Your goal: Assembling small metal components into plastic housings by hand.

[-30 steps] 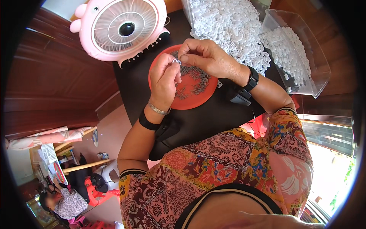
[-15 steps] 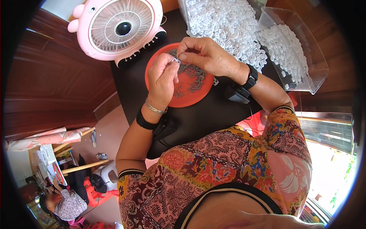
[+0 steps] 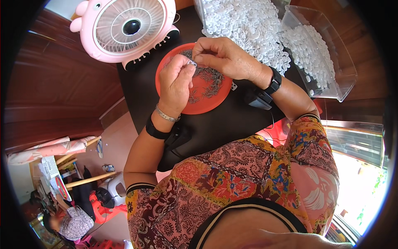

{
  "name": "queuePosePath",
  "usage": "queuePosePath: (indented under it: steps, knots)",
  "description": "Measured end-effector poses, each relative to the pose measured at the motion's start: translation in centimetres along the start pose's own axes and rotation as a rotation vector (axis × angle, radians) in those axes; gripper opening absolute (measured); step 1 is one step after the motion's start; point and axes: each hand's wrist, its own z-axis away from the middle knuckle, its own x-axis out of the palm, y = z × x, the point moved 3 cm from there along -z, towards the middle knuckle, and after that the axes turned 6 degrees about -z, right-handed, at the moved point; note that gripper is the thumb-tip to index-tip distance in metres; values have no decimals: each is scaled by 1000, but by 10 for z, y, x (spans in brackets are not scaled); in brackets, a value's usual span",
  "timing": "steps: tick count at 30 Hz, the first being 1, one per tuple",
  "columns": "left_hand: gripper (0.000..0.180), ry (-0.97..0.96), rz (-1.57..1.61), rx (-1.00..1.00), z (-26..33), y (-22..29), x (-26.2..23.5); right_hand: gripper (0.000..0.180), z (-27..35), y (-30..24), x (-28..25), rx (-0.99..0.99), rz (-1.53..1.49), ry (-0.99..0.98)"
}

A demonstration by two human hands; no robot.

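Note:
My left hand [image 3: 175,83] pinches a small white plastic piece with holes [image 3: 191,63] between thumb and fingertips. Close beside it, my right hand [image 3: 227,59] has thumb and fingers pressed together at that piece; whatever lies in this pinch is too small to make out. Both hands hover over a round orange dish [image 3: 198,109]. Many thin grey metal pins, like nails or screws [image 3: 212,88], are scattered inside it, partly covered by my hands.
A pink animal-shaped fan [image 3: 88,45] stands at the far left of the dark table [image 3: 207,128]. White plastic pieces [image 3: 244,29] are heaped at the back, and more fill a tilted clear bin [image 3: 347,79] on the right. Another person [image 3: 75,223] sits at lower left.
Both hands stay together over the dish with nearly the same grip. The whole view has shifted slightly; the white piece remains in my left fingertips.

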Motion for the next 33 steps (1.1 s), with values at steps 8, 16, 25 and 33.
queuePosePath:
  steps: [8,16,25,33]
  knots:
    - [10,-3,-44,-1,1,4,0,9,0,-2,0,-9,71,-14]
    - [9,-15,-90,-32,1,6,1,11,0,-1,2,-12,178,-20]
    - [11,8,30,-117,-9,-5,-6,22,-8,4,-7,43,50,-22]
    - [14,140,218,-178,-16,-10,-23,17,-10,22,-40,-101,852,29]
